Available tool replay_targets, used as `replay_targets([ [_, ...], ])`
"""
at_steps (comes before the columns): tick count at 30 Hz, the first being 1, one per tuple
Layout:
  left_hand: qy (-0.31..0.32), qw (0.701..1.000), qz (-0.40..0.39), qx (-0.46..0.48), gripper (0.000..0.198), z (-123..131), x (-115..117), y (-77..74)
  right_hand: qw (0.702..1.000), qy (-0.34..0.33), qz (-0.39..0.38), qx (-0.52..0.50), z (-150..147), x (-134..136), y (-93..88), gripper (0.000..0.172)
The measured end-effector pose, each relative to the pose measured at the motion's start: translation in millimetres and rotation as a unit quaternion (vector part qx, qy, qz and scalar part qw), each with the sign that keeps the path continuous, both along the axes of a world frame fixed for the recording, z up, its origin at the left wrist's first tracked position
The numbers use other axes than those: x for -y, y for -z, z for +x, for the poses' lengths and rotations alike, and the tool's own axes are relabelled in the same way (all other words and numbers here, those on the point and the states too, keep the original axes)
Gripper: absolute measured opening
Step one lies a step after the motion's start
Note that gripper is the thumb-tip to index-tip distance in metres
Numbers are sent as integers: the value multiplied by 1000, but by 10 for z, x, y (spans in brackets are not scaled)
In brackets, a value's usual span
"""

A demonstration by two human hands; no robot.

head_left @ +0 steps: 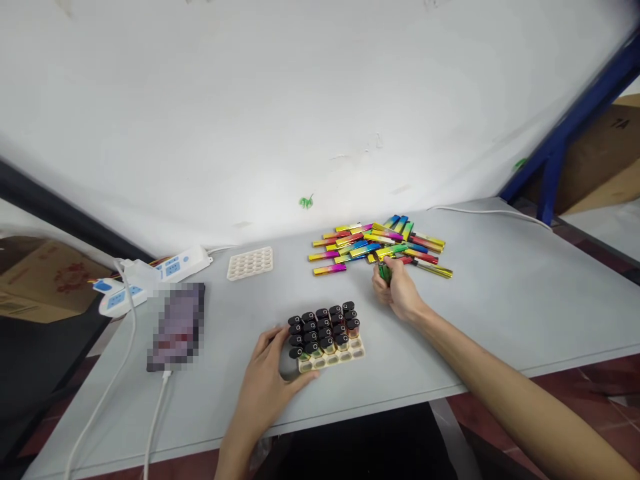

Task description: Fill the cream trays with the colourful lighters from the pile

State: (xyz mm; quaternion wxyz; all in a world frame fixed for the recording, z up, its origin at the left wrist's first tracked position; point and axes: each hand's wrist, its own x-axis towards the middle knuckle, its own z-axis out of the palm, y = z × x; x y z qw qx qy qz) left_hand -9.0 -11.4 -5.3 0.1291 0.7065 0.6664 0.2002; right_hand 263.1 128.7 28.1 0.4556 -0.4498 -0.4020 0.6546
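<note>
My left hand [267, 373] grips the left corner of the tray [327, 362] near the tabletop's [500, 300] front edge. Most slots hold black-capped lighters [324, 327]; the front row is empty. My right hand [397, 293] pinches a green lighter [384, 271] beside the large colourful pile [380, 243] toward the back edge.

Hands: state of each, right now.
Left hand: open, fingers against the cream plastic tray of black-capped lighters.
Right hand: closed, holding a small green lighter beside the pile of shiny multicoloured sticks.

Rainbow-gradient sticks [380, 243], black caps [324, 325] in a cream tray [327, 363], one seemingly green item [384, 271].
</note>
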Motion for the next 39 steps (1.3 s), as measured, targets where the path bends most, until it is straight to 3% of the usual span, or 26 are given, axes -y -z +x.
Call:
replay_targets([
  [11,-6,1000,-14,10,73,11,-7,-25,1000,-13,3,8,-3,-2,17,61],
  [16,-3,1000,7,22,70,18,1,-33,1000,-6,-16,10,-15,-21,57,57],
  [24,7,1000,1,17,72,18,-1,-36,1000,-8,-2,15,-12,-51,116,59],
  [27,5,1000,5,15,73,24,-1,-41,999,-23,37,17,-12,-30,134,59],
  [31,4,1000,4,16,74,25,-7,-38,988,-36,117,92,50,116,51,48],
  [34,4,1000,3,19,74,26,-13,-38,965,-54,185,181,166,306,-82,36],
  [39,9,1000,12,16,75,21,-15,-30,939,-42,210,268,326,623,-269,31],
])
